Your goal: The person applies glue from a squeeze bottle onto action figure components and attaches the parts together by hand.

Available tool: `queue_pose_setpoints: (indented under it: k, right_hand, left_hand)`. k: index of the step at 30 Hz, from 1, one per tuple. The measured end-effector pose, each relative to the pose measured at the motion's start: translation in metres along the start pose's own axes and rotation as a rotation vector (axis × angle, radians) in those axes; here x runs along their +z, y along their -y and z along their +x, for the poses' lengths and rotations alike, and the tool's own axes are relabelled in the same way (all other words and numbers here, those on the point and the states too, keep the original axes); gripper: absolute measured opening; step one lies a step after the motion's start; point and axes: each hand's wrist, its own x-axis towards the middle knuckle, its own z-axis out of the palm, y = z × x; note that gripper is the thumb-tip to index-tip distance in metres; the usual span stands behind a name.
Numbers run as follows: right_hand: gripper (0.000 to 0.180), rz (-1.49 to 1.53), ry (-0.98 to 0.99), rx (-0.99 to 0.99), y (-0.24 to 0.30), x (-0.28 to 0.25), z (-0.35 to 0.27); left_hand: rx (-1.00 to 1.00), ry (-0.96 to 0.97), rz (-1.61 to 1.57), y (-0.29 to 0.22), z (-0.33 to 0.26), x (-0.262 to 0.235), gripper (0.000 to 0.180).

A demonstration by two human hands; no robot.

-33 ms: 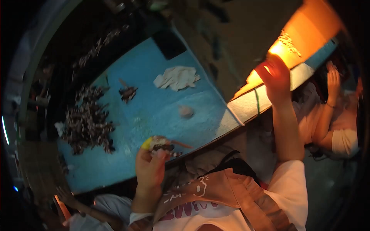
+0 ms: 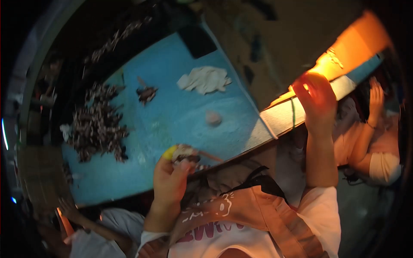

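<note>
The left hand (image 2: pixel 170 178) is clamped on a small yellow-handled tool (image 2: pixel 169 152) together with a brownish crab-like piece (image 2: pixel 186 154), held just over the near edge of the blue surface (image 2: pixel 180 116), at about six o'clock on it. The right hand (image 2: pixel 317 99) is raised at three o'clock, its fingers together against the lit orange panel (image 2: pixel 348 51) and the pale board edge (image 2: pixel 282 116) below it; whether it grips the panel or only presses on it I cannot tell. To work the held piece well, the pinch should stay firm near the tool's tip and the piece should stay above the surface, so that anything that drops lands there. A dark heap of similar pieces (image 2: pixel 98 124) lies at nine o'clock, a smaller clump (image 2: pixel 147 93) at eleven, a crumpled white cloth (image 2: pixel 205 79) at one, and a small pale lump (image 2: pixel 213 118) near the middle. No package or label is legible; the orange panel bears a faint mark, too blurred to read. Another person's hand (image 2: pixel 376 96) shows at far three o'clock.
</note>
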Motion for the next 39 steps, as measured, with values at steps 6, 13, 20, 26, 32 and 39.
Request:
queue_pose_setpoints:
  k: [6,13,20,26,32,39]
  right_hand:
    - [0.028,0.27,0.283,-0.011,0.054,0.056,-0.067]
    - [0.027,0.221,0.404,-0.038,0.055,0.092,-0.067]
    - [0.026,-0.065,0.513,-0.242,0.065,0.094,-0.066]
    - [0.027,-0.123,0.565,-0.127,0.069,0.09,-0.056]
    - [0.027,-0.226,0.567,-0.197,0.071,0.093,-0.055]
    - [0.024,-0.4,0.52,-0.307,0.067,0.089,-0.072]
  left_hand:
    - [-0.139,0.172,-0.103,-0.012,0.008,0.03,0.037]
    - [0.136,0.174,0.273,0.001,-0.002,0.013,0.025]
    - [0.331,0.149,0.513,0.005,-0.004,0.001,0.031]
    - [0.359,0.18,0.6,-0.005,-0.002,-0.001,0.032]
    - [0.38,0.166,0.676,-0.005,0.0,-0.001,0.031]
    - [0.365,0.185,0.643,-0.004,0.003,-0.002,0.031]
